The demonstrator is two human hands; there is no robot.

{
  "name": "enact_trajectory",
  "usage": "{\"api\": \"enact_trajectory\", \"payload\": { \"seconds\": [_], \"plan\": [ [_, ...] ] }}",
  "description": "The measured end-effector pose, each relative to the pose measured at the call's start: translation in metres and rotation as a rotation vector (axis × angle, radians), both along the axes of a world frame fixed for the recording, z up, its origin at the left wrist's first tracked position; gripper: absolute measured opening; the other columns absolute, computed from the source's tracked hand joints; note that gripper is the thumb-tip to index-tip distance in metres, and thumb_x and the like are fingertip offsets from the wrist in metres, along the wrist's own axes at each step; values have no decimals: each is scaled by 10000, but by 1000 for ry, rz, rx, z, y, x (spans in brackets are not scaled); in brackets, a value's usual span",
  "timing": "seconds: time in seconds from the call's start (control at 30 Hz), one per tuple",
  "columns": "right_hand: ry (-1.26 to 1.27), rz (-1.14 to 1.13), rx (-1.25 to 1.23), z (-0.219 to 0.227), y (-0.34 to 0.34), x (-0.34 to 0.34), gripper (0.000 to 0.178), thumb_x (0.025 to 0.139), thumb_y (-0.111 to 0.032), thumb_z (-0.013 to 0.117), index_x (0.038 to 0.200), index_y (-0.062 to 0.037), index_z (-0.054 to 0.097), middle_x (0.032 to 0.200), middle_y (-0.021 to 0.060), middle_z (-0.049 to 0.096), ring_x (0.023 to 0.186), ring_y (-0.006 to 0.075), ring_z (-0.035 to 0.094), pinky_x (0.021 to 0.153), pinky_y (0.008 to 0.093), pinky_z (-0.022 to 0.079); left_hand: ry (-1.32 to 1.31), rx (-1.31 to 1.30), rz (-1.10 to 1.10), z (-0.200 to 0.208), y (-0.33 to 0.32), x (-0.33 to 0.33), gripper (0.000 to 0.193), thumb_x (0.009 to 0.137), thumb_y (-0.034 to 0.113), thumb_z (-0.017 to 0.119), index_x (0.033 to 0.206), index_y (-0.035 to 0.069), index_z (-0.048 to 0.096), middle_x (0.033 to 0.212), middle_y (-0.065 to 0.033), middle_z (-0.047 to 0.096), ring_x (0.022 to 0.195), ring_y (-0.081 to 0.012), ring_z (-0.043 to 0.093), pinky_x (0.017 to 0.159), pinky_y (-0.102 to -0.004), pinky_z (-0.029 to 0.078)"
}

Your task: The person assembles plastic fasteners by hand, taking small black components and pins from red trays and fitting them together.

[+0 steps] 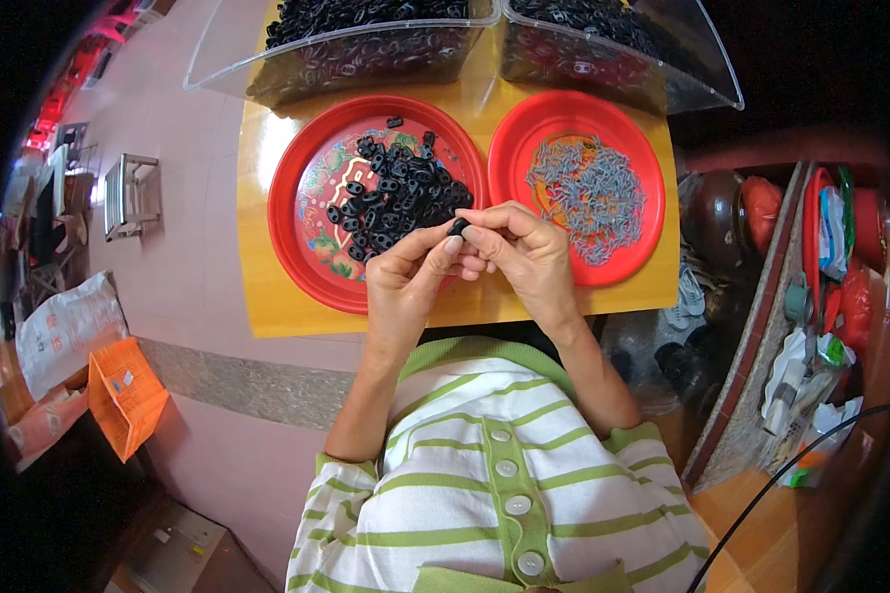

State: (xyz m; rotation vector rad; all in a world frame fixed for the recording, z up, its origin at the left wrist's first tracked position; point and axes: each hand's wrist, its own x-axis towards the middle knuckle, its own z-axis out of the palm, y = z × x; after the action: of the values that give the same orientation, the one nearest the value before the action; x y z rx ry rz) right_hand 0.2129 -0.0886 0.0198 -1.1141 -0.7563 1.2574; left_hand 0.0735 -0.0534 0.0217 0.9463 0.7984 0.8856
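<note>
Head view: step in hand reads as two-handed fingertip work on one small black piece; next move likely calls for steady pinch and fine alignment.
Floor side: metal stool, slatted look; orange bag below it, creased, boxy.
Table: yellow top, smooth, some glare; carries everything in the work zone.
Left bin: clear rigid wall, far side of table, heaped with dark parts.
Left plate: red, round, glossy rim, printed floral base.
Black parts: loose pile in left plate; small, rounded, openings through many, look like moulded plastic.
Left hand: thumb and index pinching the piece, over left plate's near right edge.
Held piece: between both sets of fingertips, mostly covered; can't tell if a grey bit is in it.
Right hand: thumb and index on the same piece, other fingers curled.
Right bin: clear wall, same dark fill.
Right plate: red, round, just beside left one.
Grey bits: thin, short, pin-like heap; material unclear.
</note>
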Motion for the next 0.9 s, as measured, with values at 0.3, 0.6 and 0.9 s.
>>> {"api": "enact_trajectory", "payload": {
  "seconds": [0.3,0.6,0.9],
  "plan": [
    [-610,2,158,29,-1,-7,259,801,-6,653,1059,-12,623,853,52,569,714,84,585,561,235,481,-115,-216,169,-5,-2,-1,226,910,143,576,1026,-41,640,882,-84,665,738,-100,611,657,-219,499],
    [-882,-88,326,14,4,-4,330,719,4,714,1033,-32,619,905,56,561,691,107,567,576,228,482,-303,-339,163,-7,-6,5,196,917,174,533,998,7,596,902,-75,644,826,-157,624,754,-296,505],
    [-885,-15,281,15,5,-1,237,753,-45,656,969,16,582,874,139,560,816,297,587,688,373,494,-269,-415,245,-8,-8,10,147,915,139,543,870,25,625,780,-24,595,711,-97,549,681,-247,431]
  ]
}}
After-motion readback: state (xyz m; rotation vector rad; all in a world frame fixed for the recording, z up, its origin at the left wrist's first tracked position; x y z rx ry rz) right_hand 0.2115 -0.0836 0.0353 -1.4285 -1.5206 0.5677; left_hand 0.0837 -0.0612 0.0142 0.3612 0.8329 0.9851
